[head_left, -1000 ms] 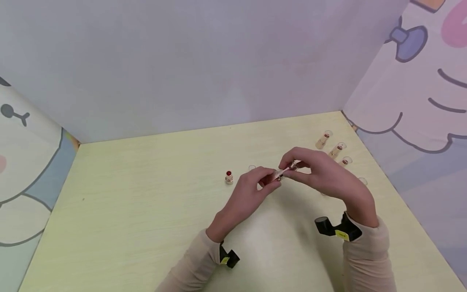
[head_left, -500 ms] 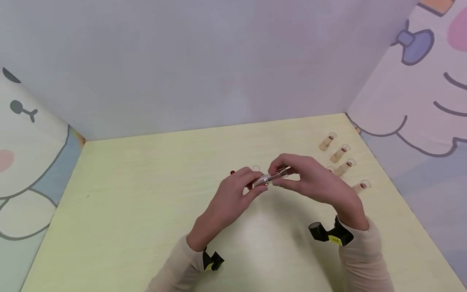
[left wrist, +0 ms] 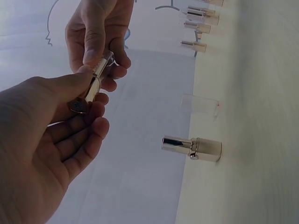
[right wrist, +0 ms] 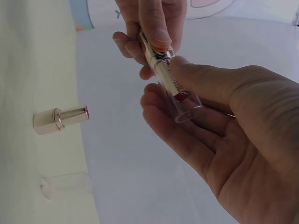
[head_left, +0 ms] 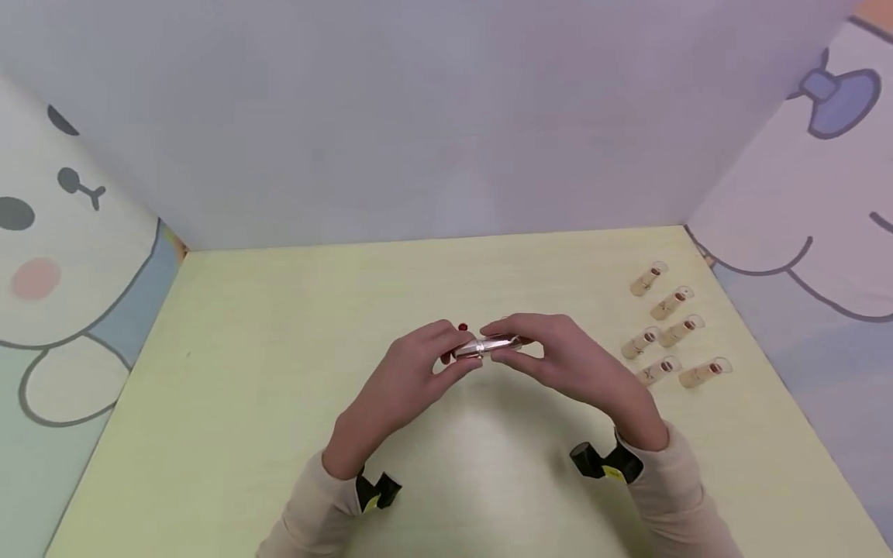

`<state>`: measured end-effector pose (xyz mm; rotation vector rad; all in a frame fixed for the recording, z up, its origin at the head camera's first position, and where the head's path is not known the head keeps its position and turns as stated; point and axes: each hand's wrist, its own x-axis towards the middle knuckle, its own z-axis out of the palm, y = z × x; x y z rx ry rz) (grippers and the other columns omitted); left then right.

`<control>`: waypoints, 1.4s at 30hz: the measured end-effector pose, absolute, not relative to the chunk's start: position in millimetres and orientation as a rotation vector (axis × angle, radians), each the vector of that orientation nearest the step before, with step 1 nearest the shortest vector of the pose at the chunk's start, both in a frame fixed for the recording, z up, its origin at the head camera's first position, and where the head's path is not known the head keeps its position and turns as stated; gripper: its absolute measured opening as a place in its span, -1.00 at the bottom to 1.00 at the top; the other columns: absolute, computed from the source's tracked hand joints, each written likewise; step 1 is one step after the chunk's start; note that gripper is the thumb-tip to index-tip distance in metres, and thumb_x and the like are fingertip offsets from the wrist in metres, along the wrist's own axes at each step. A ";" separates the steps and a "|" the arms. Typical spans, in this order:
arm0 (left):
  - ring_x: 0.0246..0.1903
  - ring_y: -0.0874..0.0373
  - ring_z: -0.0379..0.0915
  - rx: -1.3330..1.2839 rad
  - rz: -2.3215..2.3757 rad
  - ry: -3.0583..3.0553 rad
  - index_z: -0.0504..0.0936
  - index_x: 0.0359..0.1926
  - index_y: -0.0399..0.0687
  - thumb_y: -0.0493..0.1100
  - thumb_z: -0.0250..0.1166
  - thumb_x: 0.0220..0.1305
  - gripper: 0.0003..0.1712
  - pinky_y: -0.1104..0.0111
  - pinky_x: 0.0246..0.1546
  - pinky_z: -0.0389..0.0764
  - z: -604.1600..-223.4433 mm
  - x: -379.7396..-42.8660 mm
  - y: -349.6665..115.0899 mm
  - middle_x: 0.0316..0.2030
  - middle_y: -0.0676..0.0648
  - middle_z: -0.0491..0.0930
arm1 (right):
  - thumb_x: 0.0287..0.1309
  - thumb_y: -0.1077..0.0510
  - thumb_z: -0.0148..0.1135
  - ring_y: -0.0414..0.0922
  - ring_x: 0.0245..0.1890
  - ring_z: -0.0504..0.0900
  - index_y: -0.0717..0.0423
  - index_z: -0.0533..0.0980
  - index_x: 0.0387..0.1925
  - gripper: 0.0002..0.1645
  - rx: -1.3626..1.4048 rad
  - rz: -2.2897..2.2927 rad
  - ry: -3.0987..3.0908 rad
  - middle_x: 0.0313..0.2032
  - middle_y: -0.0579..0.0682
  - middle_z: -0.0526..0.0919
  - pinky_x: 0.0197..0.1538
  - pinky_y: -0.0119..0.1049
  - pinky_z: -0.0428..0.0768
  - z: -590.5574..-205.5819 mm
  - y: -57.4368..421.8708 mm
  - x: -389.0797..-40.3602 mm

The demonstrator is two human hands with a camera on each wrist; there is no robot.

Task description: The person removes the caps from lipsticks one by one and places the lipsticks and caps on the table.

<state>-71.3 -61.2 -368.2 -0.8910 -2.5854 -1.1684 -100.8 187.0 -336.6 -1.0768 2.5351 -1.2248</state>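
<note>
My left hand (head_left: 408,368) pinches the base of a gold lipstick (head_left: 470,349), held lengthwise above the table. From the other end my right hand (head_left: 558,353) holds a clear cap (right wrist: 188,112) between thumb and fingers. The cap surrounds the lipstick's red tip and gold tube in the right wrist view. Beyond the hands a second, uncapped lipstick (right wrist: 51,121) stands upright on the table, mostly hidden by my left hand in the head view. Beside it stands a loose clear cap (right wrist: 69,185).
Several lipsticks (head_left: 680,332) with clear caps on stand grouped at the table's right side. The pale yellow table (head_left: 279,310) meets a plain wall (head_left: 418,116) at the back. Cartoon-printed panels (head_left: 802,209) flank both sides.
Both hands have moved left across the table, carrying the lipstick and cap in front of the standing lipstick. The view has turned left, and more capped lipsticks show at the right.
</note>
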 end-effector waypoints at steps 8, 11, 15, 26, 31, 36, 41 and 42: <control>-0.30 0.32 0.50 -0.898 -1.144 -2.543 0.77 -0.06 0.05 -0.05 0.44 0.38 -0.82 0.52 -0.27 0.55 -364.3 -76.2 -69.4 -0.33 0.19 0.60 | 0.30 0.22 0.43 -0.32 -0.09 0.73 -0.16 0.68 0.13 -0.60 -1.148 -1.297 2.589 -0.05 -0.29 0.78 0.04 -0.34 0.69 -346.9 179.9 -99.5; -0.29 0.37 0.49 -0.896 -1.146 -2.543 0.77 -0.07 0.06 -0.04 0.44 0.37 -0.82 0.52 -0.26 0.56 -364.5 -75.8 -71.4 -0.34 0.20 0.60 | 0.30 0.22 0.42 -0.33 -0.12 0.72 -0.16 0.69 0.12 -0.61 -1.167 -1.288 2.582 -0.06 -0.29 0.78 0.01 -0.37 0.68 -347.3 178.6 -100.8; -0.29 0.40 0.48 -0.914 -1.159 -2.536 0.77 -0.06 0.05 -0.05 0.46 0.35 -0.80 0.53 -0.26 0.56 -366.0 -76.3 -72.9 -0.32 0.19 0.62 | 0.32 0.19 0.40 -0.35 -0.13 0.70 -0.15 0.69 0.11 -0.64 -1.206 -1.273 2.567 -0.07 -0.26 0.79 -0.03 -0.40 0.66 -346.9 178.5 -102.3; -0.30 0.32 0.48 -0.971 -1.128 -2.469 0.77 -0.06 -0.05 -0.11 0.50 0.29 -0.76 0.37 -0.30 0.63 -369.3 -80.4 -73.2 -0.27 0.11 0.68 | 0.29 0.24 0.42 -0.33 -0.14 0.72 -0.07 0.69 0.11 -0.62 -1.295 -1.283 2.598 -0.07 -0.22 0.79 -0.09 -0.44 0.65 -349.2 177.6 -103.7; -0.33 0.29 0.54 -0.970 -1.076 -2.397 0.78 -0.13 -0.02 -0.12 0.52 0.27 -0.82 0.53 -0.31 0.56 -368.6 -80.7 -72.5 -0.32 0.12 0.68 | 0.24 0.29 0.44 -0.33 -0.15 0.72 -0.08 0.70 0.08 -0.60 -1.303 -1.334 2.635 -0.10 -0.22 0.80 -0.08 -0.48 0.64 -350.1 175.1 -102.0; -0.38 0.22 0.58 -0.965 -1.024 -2.355 0.79 -0.18 -0.01 -0.13 0.53 0.27 -0.86 0.55 -0.34 0.55 -367.7 -80.8 -73.1 -0.37 0.12 0.68 | 0.23 0.29 0.46 -0.29 -0.13 0.76 -0.04 0.71 0.09 -0.60 -1.323 -1.338 2.690 -0.08 -0.19 0.81 -0.03 -0.53 0.64 -350.3 172.3 -100.8; -0.38 0.27 0.56 -0.987 -1.002 -2.335 0.79 -0.19 -0.03 -0.13 0.53 0.26 -0.86 0.54 -0.35 0.54 -368.1 -81.6 -73.3 -0.38 0.12 0.68 | 0.22 0.30 0.45 -0.29 -0.17 0.75 -0.01 0.71 0.06 -0.62 -1.369 -1.341 2.687 -0.10 -0.17 0.82 -0.06 -0.54 0.62 -350.3 171.6 -101.2; -0.38 0.28 0.56 -0.993 -1.001 -2.330 0.80 -0.18 -0.04 -0.14 0.53 0.26 -0.85 0.54 -0.34 0.55 -368.4 -81.9 -73.2 -0.37 0.11 0.68 | 0.22 0.31 0.45 -0.29 -0.17 0.74 -0.02 0.72 0.05 -0.62 -1.378 -1.339 2.686 -0.11 -0.17 0.81 -0.07 -0.54 0.62 -350.3 171.6 -101.2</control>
